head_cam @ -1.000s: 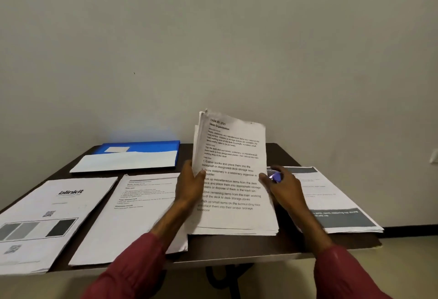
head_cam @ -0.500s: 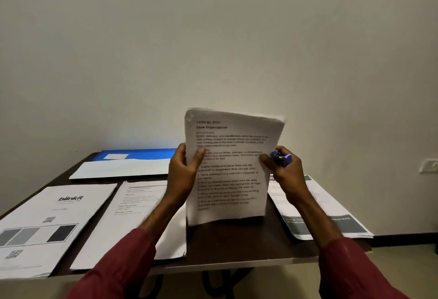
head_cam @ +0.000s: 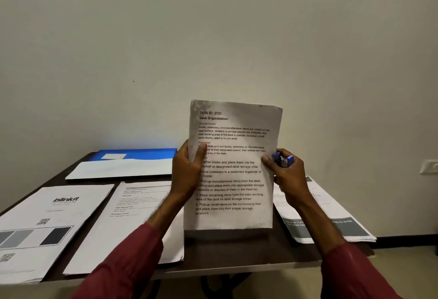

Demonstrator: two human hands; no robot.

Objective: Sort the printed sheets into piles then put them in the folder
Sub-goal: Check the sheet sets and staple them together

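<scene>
A stack of printed sheets (head_cam: 237, 175) headed "Desk Organization" stands upright on its bottom edge on the dark table (head_cam: 256, 249). My left hand (head_cam: 187, 173) grips its left edge, thumb over the front page. My right hand (head_cam: 288, 175) pinches the right edge and also holds a small blue stapler (head_cam: 283, 159). Three piles lie flat: a "blinkit" pile (head_cam: 49, 223) at the left, a text pile (head_cam: 128, 223) beside it, and a pile with a grey band (head_cam: 329, 218) at the right. The blue folder (head_cam: 139, 154) lies at the back left with a white sheet (head_cam: 123, 168) on it.
The table stands against a plain wall (head_cam: 213, 38). A wall socket (head_cam: 429, 166) is at the far right. The grey-banded pile overhangs the table's right edge. Floor (head_cam: 407, 268) shows beyond the right corner.
The stack has gone from leaning back on the table to standing upright on its bottom edge, squared between both hands. My hands rose with it.
</scene>
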